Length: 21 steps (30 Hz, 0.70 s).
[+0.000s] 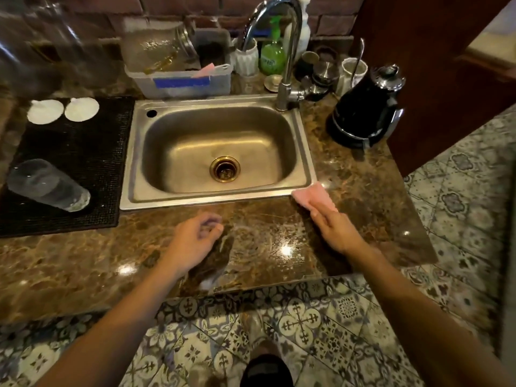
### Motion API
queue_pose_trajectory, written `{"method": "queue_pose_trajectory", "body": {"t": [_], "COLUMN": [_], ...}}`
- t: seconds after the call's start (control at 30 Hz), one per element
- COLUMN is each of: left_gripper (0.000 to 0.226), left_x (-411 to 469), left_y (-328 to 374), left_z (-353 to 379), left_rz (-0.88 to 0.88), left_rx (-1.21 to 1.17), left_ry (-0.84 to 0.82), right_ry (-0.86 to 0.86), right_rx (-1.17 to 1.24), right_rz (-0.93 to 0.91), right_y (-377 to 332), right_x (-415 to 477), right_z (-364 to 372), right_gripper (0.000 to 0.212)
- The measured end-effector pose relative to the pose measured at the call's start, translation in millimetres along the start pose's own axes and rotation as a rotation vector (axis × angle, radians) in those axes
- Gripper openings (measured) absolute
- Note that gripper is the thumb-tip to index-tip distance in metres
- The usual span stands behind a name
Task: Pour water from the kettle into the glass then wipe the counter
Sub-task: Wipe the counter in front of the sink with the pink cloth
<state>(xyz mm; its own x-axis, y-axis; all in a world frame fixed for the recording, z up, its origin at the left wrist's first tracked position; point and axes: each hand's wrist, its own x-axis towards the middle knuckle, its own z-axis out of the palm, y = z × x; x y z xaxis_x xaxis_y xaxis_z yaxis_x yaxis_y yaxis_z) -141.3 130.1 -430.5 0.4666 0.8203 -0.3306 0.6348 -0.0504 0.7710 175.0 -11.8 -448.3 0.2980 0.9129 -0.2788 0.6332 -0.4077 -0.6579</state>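
Observation:
My right hand [333,229] presses flat on a pink cloth [310,195] that lies on the brown marble counter [83,263] at the sink's front right corner. My left hand [195,238] hovers over the counter in front of the sink, its fingers loosely curled and blurred; nothing clear shows in it. The clear glass [47,185] with water stands on a black mat [75,160] at the left. The black kettle [365,107] sits on its base at the right of the sink. Wet streaks shine on the counter between my hands.
A steel sink [217,152] with a tall tap [287,51] fills the middle. Behind it stand a plastic tub [181,79], a green bottle [272,54] and cups. Two white shells [62,110] lie on the mat. The counter ends at the right near a dark wooden door.

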Motion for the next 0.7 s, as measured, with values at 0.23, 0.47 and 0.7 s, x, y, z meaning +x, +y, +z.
{"method": "queue_pose_trajectory", "body": {"t": [0.23, 0.47, 0.7], "left_gripper": [0.036, 0.071, 0.080], "left_x": [-31, -56, -58], "left_y": [-77, -190, -231], "left_z": [-47, -117, -121], "left_rz": [0.175, 0.085, -0.050], "left_rx": [0.256, 0.647, 0.743], "left_ry": [0.170, 0.199, 0.192], "right_ry": [0.121, 0.207, 0.183], "right_rx": [0.060, 0.145, 0.092], "right_rz": [0.097, 0.079, 0.061], "right_y": [-18, -83, -111], "right_x": [-25, -53, -76], "right_z": [85, 162, 213], "right_gripper": [0.048, 0.046, 0.045]}}
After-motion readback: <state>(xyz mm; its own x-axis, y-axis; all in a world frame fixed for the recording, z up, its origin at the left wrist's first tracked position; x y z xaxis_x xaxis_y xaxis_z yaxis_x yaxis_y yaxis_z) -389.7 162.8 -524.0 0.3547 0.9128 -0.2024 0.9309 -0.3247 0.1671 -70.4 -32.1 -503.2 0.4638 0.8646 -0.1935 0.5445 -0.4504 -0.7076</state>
